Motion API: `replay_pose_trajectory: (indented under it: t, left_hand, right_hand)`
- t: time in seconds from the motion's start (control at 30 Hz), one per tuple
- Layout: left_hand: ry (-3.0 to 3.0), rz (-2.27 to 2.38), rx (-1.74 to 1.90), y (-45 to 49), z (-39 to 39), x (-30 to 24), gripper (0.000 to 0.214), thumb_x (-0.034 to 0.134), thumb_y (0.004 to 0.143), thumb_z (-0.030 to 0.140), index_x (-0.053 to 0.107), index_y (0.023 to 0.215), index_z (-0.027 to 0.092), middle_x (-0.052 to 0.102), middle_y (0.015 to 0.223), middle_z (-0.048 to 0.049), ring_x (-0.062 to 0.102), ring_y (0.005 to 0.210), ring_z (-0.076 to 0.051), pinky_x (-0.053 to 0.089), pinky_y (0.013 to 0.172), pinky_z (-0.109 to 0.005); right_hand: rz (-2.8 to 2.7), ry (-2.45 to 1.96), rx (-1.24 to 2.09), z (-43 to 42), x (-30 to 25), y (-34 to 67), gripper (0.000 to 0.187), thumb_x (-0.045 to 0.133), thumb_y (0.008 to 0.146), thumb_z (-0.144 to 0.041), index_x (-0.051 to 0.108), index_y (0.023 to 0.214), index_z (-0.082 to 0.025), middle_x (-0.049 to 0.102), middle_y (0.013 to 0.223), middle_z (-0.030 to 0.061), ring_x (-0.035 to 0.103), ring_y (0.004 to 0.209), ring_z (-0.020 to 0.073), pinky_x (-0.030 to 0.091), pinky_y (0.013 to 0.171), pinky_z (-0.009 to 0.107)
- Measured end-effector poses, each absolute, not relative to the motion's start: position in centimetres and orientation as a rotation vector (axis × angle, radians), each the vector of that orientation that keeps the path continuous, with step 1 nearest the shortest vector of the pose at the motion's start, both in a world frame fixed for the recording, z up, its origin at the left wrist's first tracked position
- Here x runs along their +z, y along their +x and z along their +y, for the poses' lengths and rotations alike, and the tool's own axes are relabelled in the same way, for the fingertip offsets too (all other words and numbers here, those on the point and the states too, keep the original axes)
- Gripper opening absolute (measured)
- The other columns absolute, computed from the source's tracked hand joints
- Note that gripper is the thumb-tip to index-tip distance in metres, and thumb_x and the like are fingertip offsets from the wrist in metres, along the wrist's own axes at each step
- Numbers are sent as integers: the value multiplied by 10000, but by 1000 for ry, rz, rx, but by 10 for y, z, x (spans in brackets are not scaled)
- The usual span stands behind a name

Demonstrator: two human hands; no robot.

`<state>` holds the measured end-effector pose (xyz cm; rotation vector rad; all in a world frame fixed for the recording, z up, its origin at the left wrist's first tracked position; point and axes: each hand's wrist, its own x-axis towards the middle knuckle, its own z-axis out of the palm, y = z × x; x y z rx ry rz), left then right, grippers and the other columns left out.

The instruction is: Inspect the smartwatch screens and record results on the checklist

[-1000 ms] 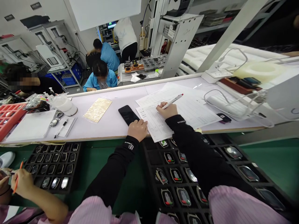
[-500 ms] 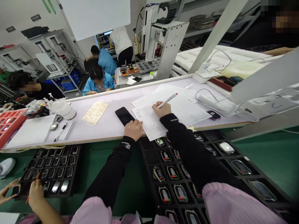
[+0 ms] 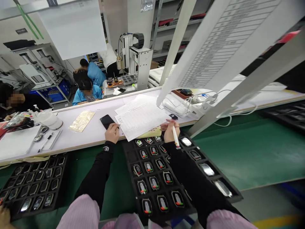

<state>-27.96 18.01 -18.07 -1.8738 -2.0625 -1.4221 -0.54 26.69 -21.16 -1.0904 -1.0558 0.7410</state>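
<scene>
My right hand (image 3: 169, 132) is closed around a white pen (image 3: 175, 136), its tip pointing down toward my wrist. It hovers at the right edge of the printed sheets (image 3: 140, 119), close to a small dark watch-like device (image 3: 173, 116). My left hand (image 3: 111, 133) rests on the shelf's front part, over the lower end of a black phone (image 3: 106, 121) and beside the sheets' left edge; its fingers look loosely extended. Yellow paper with red marks (image 3: 151, 132) sticks out under the sheets. Below my arms lies a black tray (image 3: 130, 159) of smartwatches, several screens lit.
At left is another black tray (image 3: 62, 181) of watches, with a co-worker's hand (image 3: 4, 216) at its corner. A gold-coloured sheet (image 3: 82, 121), a white container (image 3: 51, 120) and a black pen (image 3: 45, 142) lie on the shelf. Slanted white posts (image 3: 202, 122) and cables stand at right.
My right hand has left its writing pose on the sheets and moved to their right edge, the pen turned over. More yellow paper shows. The head view has turned right.
</scene>
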Motion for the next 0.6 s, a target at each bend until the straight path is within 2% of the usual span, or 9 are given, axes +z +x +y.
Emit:
replay_pose_trajectory:
  t: [0.1, 0.17, 0.27, 0.33, 0.47, 0.6]
  left_hand:
    - [-1622, -2193, -1706, -251, 151, -175, 364, 337, 951, 226, 686, 1046, 191, 665, 1003, -94, 626, 1005, -213, 490, 871, -326]
    - [-1601, -2304, -1831, -223, 126, -178, 307, 403, 930, 251, 693, 1010, 190, 672, 883, -63, 634, 870, -189, 491, 828, -309]
    - [-1690, -2539, -1966, -178, 94, -191, 221, 520, 859, 242, 722, 928, 188, 658, 697, -17, 585, 658, -142, 467, 677, -260]
    - [-1685, -2727, -2061, -153, 83, -203, 206, 583, 825, 260, 729, 932, 162, 653, 644, -14, 538, 564, -114, 433, 588, -234]
    - [-1469, -3082, -2297, -120, 91, -219, 359, 660, 809, 373, 697, 1045, 105, 657, 671, -31, 350, 372, -44, 270, 393, -208]
    - [-1099, -3166, -2616, -95, 125, -223, 513, 720, 773, 505, 636, 1129, 144, 635, 769, -21, 289, 358, -12, 152, 353, -190]
  right_hand:
    - [-1129, -1122, 700, 253, -234, 32, 460, 518, 879, -639, 528, 953, -185, 685, 817, 68, 679, 810, 207, 554, 805, 373]
    - [-1199, -1109, 734, 252, -242, 41, 441, 627, 811, -608, 537, 924, -190, 693, 888, 89, 675, 881, 229, 534, 868, 401]
    - [-1255, -1095, 791, 254, -246, 37, 408, 671, 781, -559, 538, 908, -195, 685, 868, 88, 670, 793, 223, 544, 802, 387]
    - [-1276, -1088, 829, 254, -247, 31, 396, 680, 772, -538, 535, 912, -197, 679, 852, 79, 659, 712, 208, 546, 731, 365]
    - [-1307, -1045, 890, 251, -250, 23, 404, 652, 780, -548, 499, 925, -203, 675, 892, 85, 654, 687, 197, 545, 658, 332]
    - [-1375, -1019, 881, 248, -251, 25, 370, 584, 828, -546, 497, 925, -200, 678, 877, 91, 647, 701, 198, 544, 657, 324]
